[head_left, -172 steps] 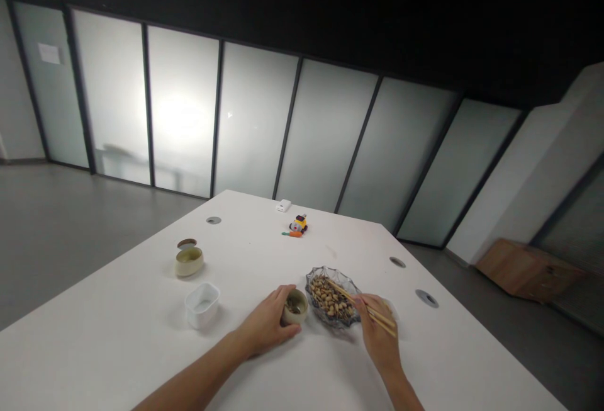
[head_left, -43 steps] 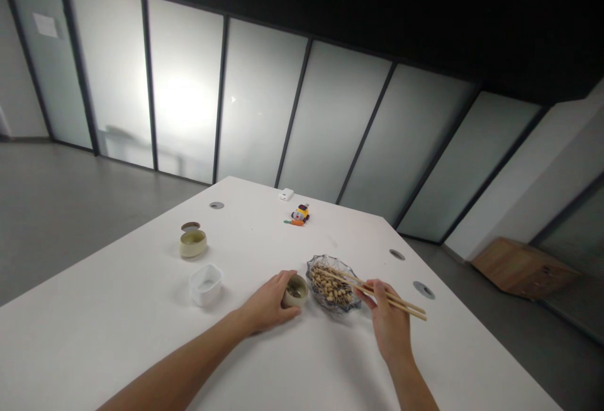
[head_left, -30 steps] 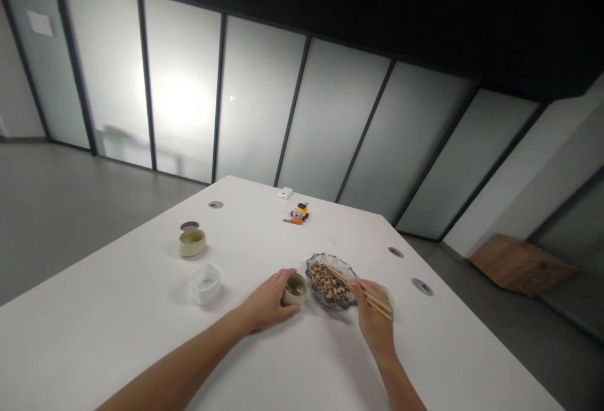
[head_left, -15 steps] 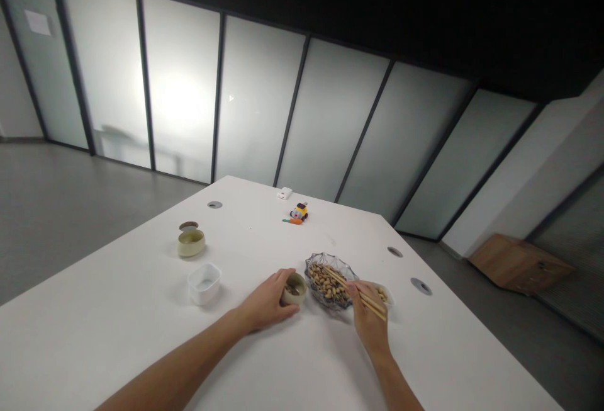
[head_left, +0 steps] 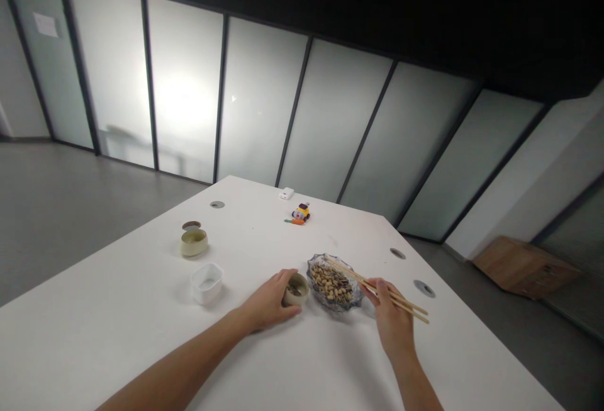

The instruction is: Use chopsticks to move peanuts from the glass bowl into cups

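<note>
My left hand (head_left: 271,303) is wrapped round the side of a small beige cup (head_left: 302,298) standing on the white table. A little dark stuff, too small to name, lies inside the cup. Just to its right is a clear glass bowl (head_left: 317,296) of nuts and seeds (head_left: 333,284). My right hand (head_left: 392,313) grips a pair of wooden chopsticks (head_left: 410,308) to the right of the bowl. Their tips point left, over the far part of the bowl. I cannot tell whether anything is between the tips.
To the left stand a white plastic tub (head_left: 206,285) and a greenish ceramic bowl (head_left: 194,245), with a small brown-rimmed dish (head_left: 191,226) behind it. Farther back on the table (head_left: 264,360) are a yellow toy car (head_left: 301,211), an orange toy carrot (head_left: 297,222) and a white box (head_left: 286,194).
My right hand has moved right with the chopsticks, away from the bowl's edge, and their tips have lifted off the nuts. It now covers the white container on the right. My left hand stays on the cup.
</note>
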The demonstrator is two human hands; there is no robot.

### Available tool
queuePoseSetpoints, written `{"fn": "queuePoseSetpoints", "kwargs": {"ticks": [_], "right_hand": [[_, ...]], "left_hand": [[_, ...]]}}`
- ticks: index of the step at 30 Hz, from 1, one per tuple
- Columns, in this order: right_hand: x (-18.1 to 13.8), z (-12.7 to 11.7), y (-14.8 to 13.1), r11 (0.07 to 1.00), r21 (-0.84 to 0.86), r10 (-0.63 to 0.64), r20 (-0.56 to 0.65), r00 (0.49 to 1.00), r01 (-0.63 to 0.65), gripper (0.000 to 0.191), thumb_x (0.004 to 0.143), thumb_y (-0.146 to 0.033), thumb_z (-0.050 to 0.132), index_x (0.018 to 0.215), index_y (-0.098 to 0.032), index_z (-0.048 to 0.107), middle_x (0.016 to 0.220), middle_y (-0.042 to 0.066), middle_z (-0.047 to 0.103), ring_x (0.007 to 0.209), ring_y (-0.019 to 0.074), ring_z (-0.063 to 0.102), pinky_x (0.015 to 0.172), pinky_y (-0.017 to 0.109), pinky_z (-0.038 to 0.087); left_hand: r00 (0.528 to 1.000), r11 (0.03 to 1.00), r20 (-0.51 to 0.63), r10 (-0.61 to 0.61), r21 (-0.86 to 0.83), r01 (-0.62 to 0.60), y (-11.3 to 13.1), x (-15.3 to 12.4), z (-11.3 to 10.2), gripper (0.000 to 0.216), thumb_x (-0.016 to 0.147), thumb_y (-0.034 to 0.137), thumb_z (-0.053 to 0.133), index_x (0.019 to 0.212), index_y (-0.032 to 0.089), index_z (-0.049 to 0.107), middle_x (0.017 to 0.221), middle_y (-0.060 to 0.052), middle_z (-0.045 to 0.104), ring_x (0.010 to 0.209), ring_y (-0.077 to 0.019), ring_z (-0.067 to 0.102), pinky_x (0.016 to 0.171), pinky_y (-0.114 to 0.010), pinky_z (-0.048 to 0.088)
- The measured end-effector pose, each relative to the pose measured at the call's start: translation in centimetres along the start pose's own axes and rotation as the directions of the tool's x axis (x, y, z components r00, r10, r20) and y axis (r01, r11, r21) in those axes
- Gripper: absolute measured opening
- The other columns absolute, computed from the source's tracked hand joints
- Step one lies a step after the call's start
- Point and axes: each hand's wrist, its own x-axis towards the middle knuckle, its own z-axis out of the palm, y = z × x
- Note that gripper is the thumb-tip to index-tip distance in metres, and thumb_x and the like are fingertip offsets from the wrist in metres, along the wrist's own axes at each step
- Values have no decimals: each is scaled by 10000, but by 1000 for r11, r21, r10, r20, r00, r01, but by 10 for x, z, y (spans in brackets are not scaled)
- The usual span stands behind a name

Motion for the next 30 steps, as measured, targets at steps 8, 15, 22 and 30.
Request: {"fn": "queuePoseSetpoints", "kwargs": {"ticks": [8, 15, 22, 30], "right_hand": [[-4, 5, -9, 980, 124, 129, 190, 973, -154, 391, 773, -604, 854, 792, -223, 766, 838, 69, 754, 781, 249, 746, 733, 446, 682], [2, -3, -9, 990, -138, 2, 25, 1000, 2, 503, 851, -703, 716, 842, -201, 729, 840, 71, 756, 774, 251, 747, 772, 436, 645], [0, -7, -5, 753, -564, -303, 161, 939, 340, 483, 977, -652, 570, 864, -217, 747, 896, 87, 736, 846, 244, 691, 794, 388, 556], [5, -9, 11, 679, -541, -372, 328, 868, 496, 435, 1011, -589, 563, 892, -226, 771, 897, 80, 746, 865, 237, 684, 838, 417, 533]], "left_hand": [[1000, 1000, 5, -8, -1, 8, 0, 0, 0, 768, 788, 298, 798, 1479, 241, 468, 1443, -133, 601, 1308, -324, 594, 1157, -480, 459], [1000, 1000, 18, -21, 12, 21, -1, -1, 0, 786, 807, 315, 793, 1505, 226, 444, 1471, -156, 579, 1335, -340, 576, 1177, -501, 438], [1000, 1000, 8, -2, 2, 2, 1, -1, 0, 758, 807, 317, 785, 1489, 241, 461, 1448, -140, 598, 1301, -336, 601, 1153, -500, 464], [1000, 1000, 8, -10, -3, 10, 4, 0, -2, 771, 795, 303, 790, 1492, 248, 465, 1443, -136, 601, 1307, -332, 599, 1155, -486, 462]]}}
